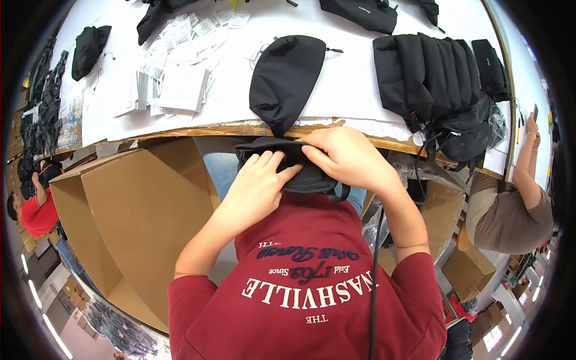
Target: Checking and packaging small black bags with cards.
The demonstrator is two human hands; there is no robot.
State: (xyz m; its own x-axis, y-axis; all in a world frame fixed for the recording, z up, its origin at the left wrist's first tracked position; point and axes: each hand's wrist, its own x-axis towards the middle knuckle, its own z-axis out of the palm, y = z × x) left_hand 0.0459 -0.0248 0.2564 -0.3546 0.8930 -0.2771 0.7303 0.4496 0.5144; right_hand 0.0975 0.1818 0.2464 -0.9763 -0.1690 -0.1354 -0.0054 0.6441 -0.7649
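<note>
Black fabric pouch (312, 182), inside dark; half-curled left hand (257, 181) at its mouth, grip unclear; right hand (348, 157) pinching its rim; beyond, white tabletop (348, 105), partly bare.

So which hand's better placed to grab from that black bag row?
Probably the right hand: it's nearer the row of black bags. The left hand is farther away; both touch another black bag.

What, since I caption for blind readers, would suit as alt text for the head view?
A person's right hand grips the rim of a black fabric bag, with the left hand at its opening. On the white table beyond lie another black bag, white papers and a row of black bags; a cardboard box stands at left.
</note>
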